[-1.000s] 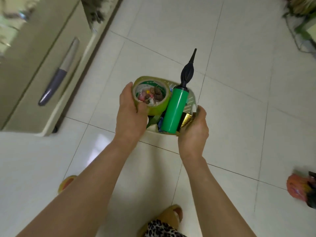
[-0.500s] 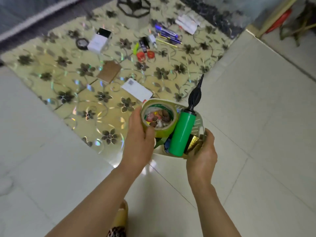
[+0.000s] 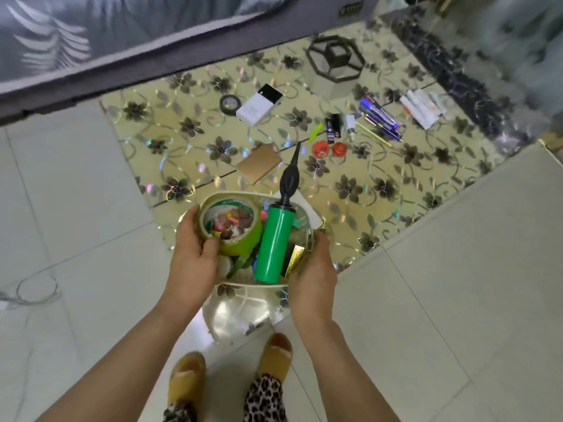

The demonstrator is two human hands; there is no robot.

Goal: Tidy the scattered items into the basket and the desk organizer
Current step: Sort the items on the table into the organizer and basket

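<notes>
I hold a white basket (image 3: 307, 222) with both hands above the near corner of a floral mat. My left hand (image 3: 195, 257) grips its left side, thumb on a green tape roll (image 3: 231, 228) lying inside. My right hand (image 3: 313, 266) grips the right rim. A green hand pump (image 3: 274, 245) with a black nozzle stands slanted in the basket. Further off on the mat stand a hexagonal desk organizer (image 3: 335, 63) and scattered items: a white box (image 3: 259, 106), a brown card (image 3: 259, 162), two red caps (image 3: 329, 149), pens (image 3: 380, 117).
The floral mat (image 3: 396, 190) lies on a white tiled floor (image 3: 457, 284). A grey sofa edge (image 3: 122, 65) runs along the top left. A black tape roll (image 3: 230, 103) and white tubes (image 3: 422, 106) lie on the mat. My slippered feet (image 3: 231, 370) stand below the basket.
The view has swung from bare floor tiles onto the floral mat and come closer to it. Both hands keep the same hold on the basket.
</notes>
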